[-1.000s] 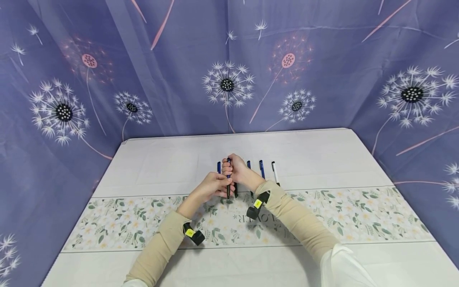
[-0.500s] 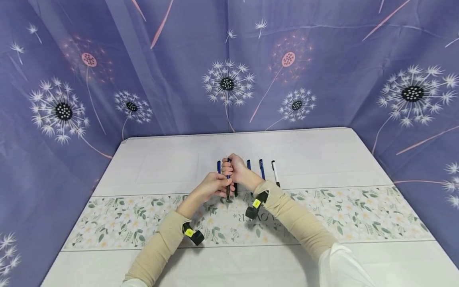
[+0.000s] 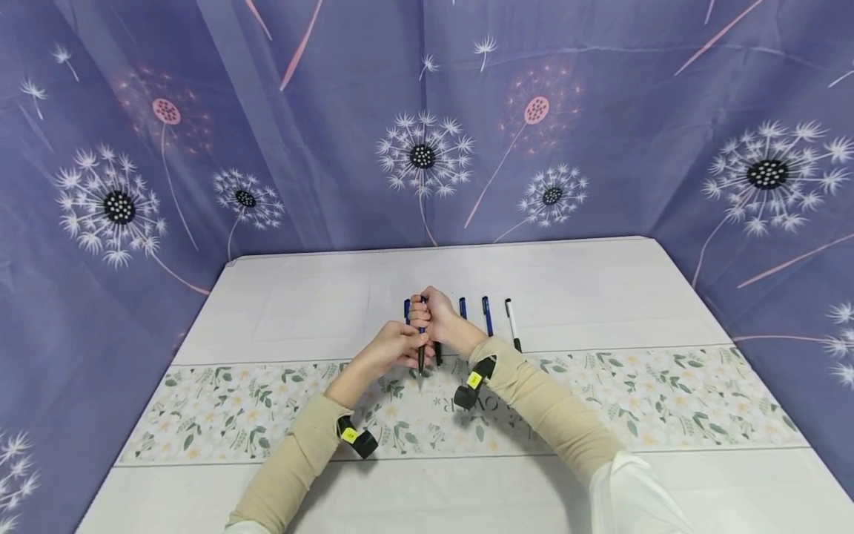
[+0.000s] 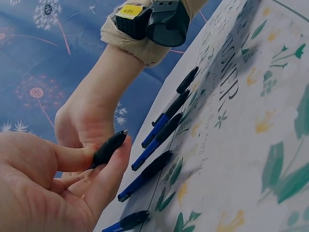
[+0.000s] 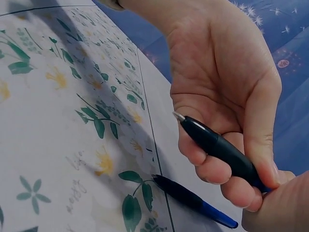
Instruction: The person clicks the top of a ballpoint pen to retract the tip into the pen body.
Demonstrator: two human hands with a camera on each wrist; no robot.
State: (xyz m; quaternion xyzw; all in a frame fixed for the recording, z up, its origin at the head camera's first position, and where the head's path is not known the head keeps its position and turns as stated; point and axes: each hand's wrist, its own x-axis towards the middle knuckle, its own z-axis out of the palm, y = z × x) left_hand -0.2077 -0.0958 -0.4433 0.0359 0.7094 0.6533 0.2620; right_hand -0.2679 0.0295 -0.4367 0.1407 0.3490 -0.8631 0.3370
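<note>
A blue pen point(image 3: 422, 351) with a black grip is held between both hands above the table, its tip pointing toward me. My left hand point(image 3: 392, 345) pinches the black grip point(image 5: 217, 149) near the tip. My right hand point(image 3: 439, 317) has its fingers curled around the pen's blue upper end. In the right wrist view, the metal tip point(image 5: 178, 116) pokes out past the left hand's fingers. Below the hands lies another pen point(image 3: 437, 354), mostly hidden by the right hand.
Other pens lie in a row: a blue pen point(image 3: 407, 309) left of the hands, two blue pens point(image 3: 488, 317) to the right, and a white pen point(image 3: 512, 325) at the row's right end. A floral band point(image 3: 634, 397) crosses the white table point(image 3: 320, 297). Purple curtains point(image 3: 333, 148) surround it.
Both hands and the held pen have shifted very slightly left. The grip on the pen looks the same, and the row of pens has not moved.
</note>
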